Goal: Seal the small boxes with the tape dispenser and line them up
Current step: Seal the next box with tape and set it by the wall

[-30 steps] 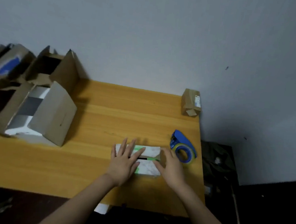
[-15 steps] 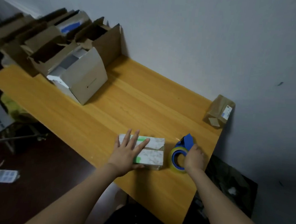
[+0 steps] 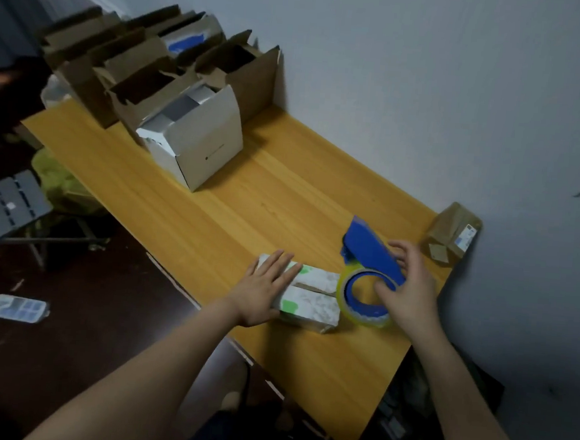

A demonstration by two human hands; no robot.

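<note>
A small white box with green marks [image 3: 314, 299] lies near the front edge of the wooden table [image 3: 242, 199], its top flaps meeting in a seam. My left hand [image 3: 265, 290] presses flat on the box's left half, fingers straight. My right hand [image 3: 407, 290] grips the blue tape dispenser [image 3: 370, 259], thumb inside the roll of clear tape [image 3: 361, 302]. The dispenser is lifted and tilted, its roll at the box's right end. A small brown box with a label [image 3: 452, 233] stands by the wall at the table's far right corner.
Several open cardboard boxes [image 3: 148, 65] crowd the table's far left end; a white carton [image 3: 198, 141] lies on its side in front of them. The wall [image 3: 428, 92] runs along the far edge. A dark floor with clutter [image 3: 15, 200] lies to the left.
My right hand left the box, took hold of the tape dispenser and raised it to the box's right end. My left hand stayed pressing on the box. The camera view swung left.
</note>
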